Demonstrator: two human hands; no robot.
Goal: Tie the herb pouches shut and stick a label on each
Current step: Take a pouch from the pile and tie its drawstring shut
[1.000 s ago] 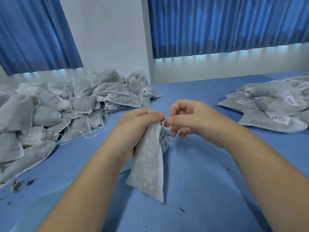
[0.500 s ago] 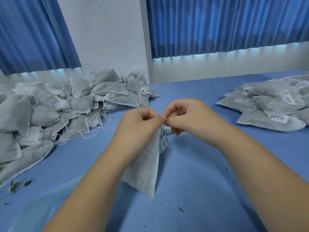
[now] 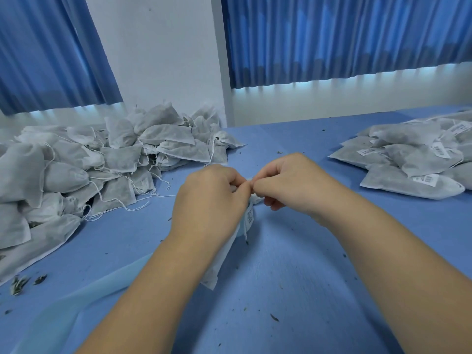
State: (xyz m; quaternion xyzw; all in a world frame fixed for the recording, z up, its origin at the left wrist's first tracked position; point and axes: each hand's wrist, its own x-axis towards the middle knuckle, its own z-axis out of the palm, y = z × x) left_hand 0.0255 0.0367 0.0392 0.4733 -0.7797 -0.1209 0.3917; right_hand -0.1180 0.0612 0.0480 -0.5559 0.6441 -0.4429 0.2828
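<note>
I see two bare hands meeting at the centre of a blue table [image 3: 306,277]. The left hand [image 3: 212,198] has its fingers curled, gripping the top of a white herb pouch [image 3: 217,267] that hangs down below it, above the table. The right hand [image 3: 288,185] pinches the same pouch top between thumb and forefinger, its tips touching the left hand's. A barcode label [image 3: 249,217] shows just beside the pouch; I cannot tell what it is stuck to. A heap of unlabelled pouches [image 3: 102,162] lies to the left, and labelled pouches [image 3: 413,159] lie to the right.
</note>
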